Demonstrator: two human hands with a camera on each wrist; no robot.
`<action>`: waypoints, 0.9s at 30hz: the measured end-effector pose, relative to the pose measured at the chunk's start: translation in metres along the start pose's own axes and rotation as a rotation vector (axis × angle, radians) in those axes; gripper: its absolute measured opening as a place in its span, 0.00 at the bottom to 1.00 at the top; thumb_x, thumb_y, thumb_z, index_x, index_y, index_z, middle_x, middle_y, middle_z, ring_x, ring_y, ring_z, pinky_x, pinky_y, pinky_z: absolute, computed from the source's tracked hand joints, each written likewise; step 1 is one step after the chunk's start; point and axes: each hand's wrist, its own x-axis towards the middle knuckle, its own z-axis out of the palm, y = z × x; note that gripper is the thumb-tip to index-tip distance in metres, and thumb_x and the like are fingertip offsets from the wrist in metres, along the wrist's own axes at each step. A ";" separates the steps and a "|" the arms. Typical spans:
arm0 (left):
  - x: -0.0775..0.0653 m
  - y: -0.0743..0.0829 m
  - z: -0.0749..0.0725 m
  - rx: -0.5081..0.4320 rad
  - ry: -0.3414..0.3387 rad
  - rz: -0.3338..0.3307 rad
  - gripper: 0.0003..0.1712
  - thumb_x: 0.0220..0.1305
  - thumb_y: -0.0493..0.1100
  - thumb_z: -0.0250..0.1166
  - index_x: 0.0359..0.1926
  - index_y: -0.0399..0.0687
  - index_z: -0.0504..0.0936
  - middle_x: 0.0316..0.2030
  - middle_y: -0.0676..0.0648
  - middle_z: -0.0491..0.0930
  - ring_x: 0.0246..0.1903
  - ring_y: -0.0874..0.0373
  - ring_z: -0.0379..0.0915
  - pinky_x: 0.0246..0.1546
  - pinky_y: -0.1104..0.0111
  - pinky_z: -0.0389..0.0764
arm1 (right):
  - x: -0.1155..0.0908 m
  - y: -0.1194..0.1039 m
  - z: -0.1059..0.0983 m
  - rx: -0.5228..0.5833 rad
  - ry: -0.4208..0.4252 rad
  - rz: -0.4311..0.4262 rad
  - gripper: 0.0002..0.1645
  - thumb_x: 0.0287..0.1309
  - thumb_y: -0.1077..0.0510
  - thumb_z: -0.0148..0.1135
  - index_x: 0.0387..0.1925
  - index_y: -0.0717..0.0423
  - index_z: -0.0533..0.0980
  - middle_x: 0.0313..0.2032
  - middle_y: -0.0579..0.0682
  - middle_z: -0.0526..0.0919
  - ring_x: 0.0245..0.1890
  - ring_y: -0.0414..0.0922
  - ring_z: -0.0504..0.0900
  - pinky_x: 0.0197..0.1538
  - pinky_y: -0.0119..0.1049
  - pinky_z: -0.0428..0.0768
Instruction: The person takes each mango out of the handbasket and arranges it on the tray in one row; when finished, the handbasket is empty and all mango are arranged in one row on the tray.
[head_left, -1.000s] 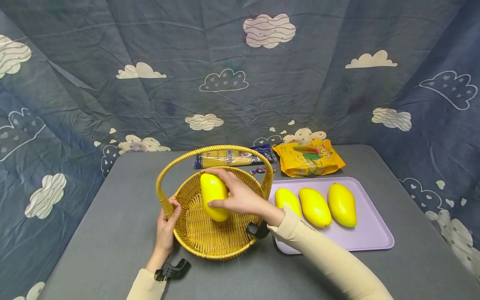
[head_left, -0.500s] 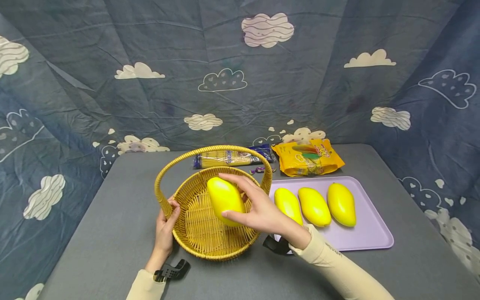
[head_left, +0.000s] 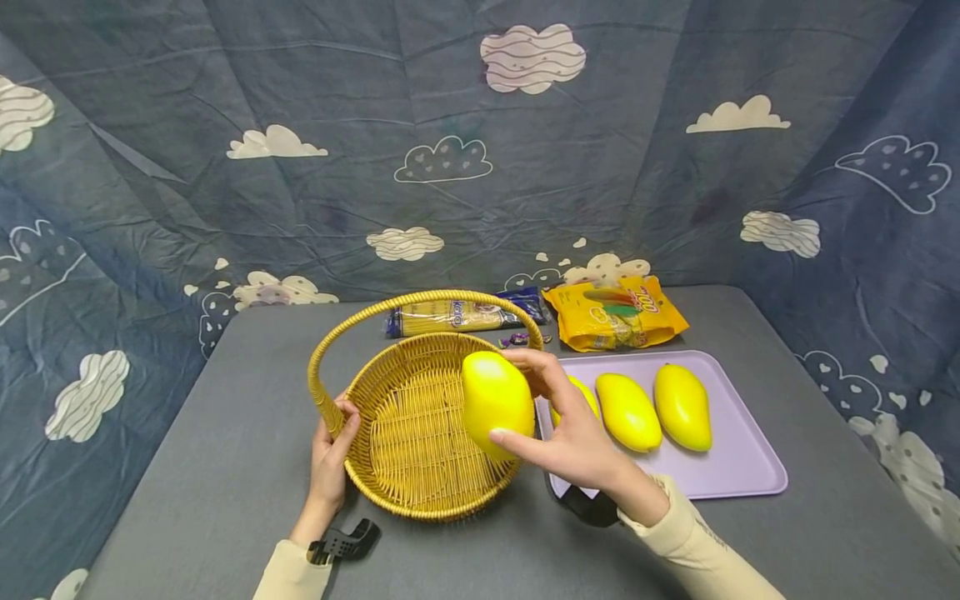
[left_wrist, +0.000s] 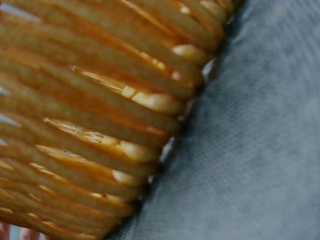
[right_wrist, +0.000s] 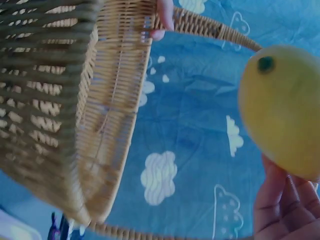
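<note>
A yellow mango (head_left: 497, 404) is gripped by my right hand (head_left: 573, 433) above the right side of the wicker basket (head_left: 405, 442). In the right wrist view that mango (right_wrist: 280, 110) shows a green spot near one end, with fingers (right_wrist: 287, 200) against its lower side. My left hand (head_left: 330, 458) holds the basket's left rim at the foot of the handle, thumb on the near side. Woven strips of the basket (left_wrist: 90, 110) fill much of the left wrist view. The inside of the basket shows only bare wicker.
On the right, a lilac tray (head_left: 738, 458) bears mangoes (head_left: 628, 412), one partly hidden behind my right hand. Behind the basket lie a pasta packet (head_left: 465, 317), a small purple-wrapped sweet (head_left: 516, 340) and a yellow bag (head_left: 615, 312). A cloud-patterned cloth hangs at the back.
My right hand has carried the mango rightward from over the middle of the basket to its right rim. My left hand keeps its hold, and the basket stays in place.
</note>
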 end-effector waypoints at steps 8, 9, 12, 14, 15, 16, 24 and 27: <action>0.000 0.000 0.000 0.007 -0.007 0.000 0.10 0.68 0.28 0.49 0.47 0.23 0.64 0.60 0.33 0.64 0.64 0.51 0.55 0.63 0.71 0.54 | -0.018 0.004 -0.022 0.142 0.104 0.034 0.46 0.43 0.76 0.67 0.64 0.60 0.58 0.58 0.56 0.67 0.49 0.51 0.74 0.45 0.39 0.79; 0.001 0.000 0.000 0.006 -0.006 -0.003 0.10 0.68 0.28 0.49 0.47 0.23 0.63 0.60 0.33 0.64 0.64 0.50 0.55 0.63 0.71 0.54 | -0.020 0.004 -0.025 0.157 0.119 0.031 0.46 0.43 0.77 0.67 0.65 0.62 0.58 0.58 0.58 0.67 0.48 0.51 0.74 0.45 0.39 0.79; 0.000 0.000 0.000 0.008 -0.006 -0.002 0.10 0.68 0.28 0.49 0.47 0.23 0.63 0.60 0.33 0.64 0.63 0.50 0.55 0.62 0.71 0.54 | -0.027 0.008 -0.036 0.171 0.180 0.024 0.46 0.42 0.79 0.65 0.65 0.65 0.57 0.59 0.60 0.65 0.48 0.50 0.74 0.48 0.36 0.77; 0.000 0.000 0.000 0.008 -0.009 0.002 0.10 0.68 0.28 0.49 0.47 0.23 0.63 0.60 0.33 0.64 0.63 0.50 0.55 0.63 0.71 0.54 | -0.030 0.010 -0.043 0.166 0.227 0.019 0.46 0.42 0.80 0.64 0.65 0.66 0.58 0.59 0.60 0.65 0.49 0.49 0.73 0.52 0.34 0.75; 0.000 0.000 0.000 0.007 -0.012 0.005 0.10 0.68 0.28 0.49 0.47 0.23 0.63 0.60 0.33 0.64 0.63 0.50 0.55 0.63 0.71 0.54 | -0.032 0.012 -0.047 0.167 0.250 0.013 0.46 0.42 0.81 0.63 0.65 0.67 0.58 0.59 0.60 0.65 0.49 0.49 0.73 0.53 0.33 0.74; 0.000 0.000 0.000 0.008 -0.013 0.009 0.10 0.68 0.29 0.49 0.47 0.23 0.63 0.60 0.33 0.64 0.63 0.50 0.55 0.63 0.70 0.53 | -0.034 0.013 -0.050 0.163 0.276 0.022 0.46 0.42 0.81 0.62 0.65 0.66 0.58 0.59 0.59 0.66 0.49 0.49 0.73 0.53 0.33 0.73; 0.001 -0.001 -0.001 -0.011 -0.017 0.026 0.09 0.68 0.28 0.49 0.46 0.23 0.64 0.59 0.32 0.64 0.64 0.50 0.54 0.64 0.69 0.52 | -0.050 0.029 -0.078 0.110 0.471 0.071 0.43 0.44 0.83 0.58 0.65 0.65 0.61 0.53 0.56 0.70 0.47 0.47 0.71 0.52 0.29 0.70; 0.001 0.000 -0.001 -0.013 -0.013 0.022 0.09 0.68 0.28 0.49 0.45 0.23 0.64 0.59 0.32 0.64 0.64 0.50 0.55 0.64 0.69 0.52 | -0.055 0.035 -0.089 0.137 0.527 0.095 0.42 0.46 0.83 0.57 0.65 0.64 0.62 0.54 0.57 0.69 0.48 0.48 0.71 0.52 0.28 0.70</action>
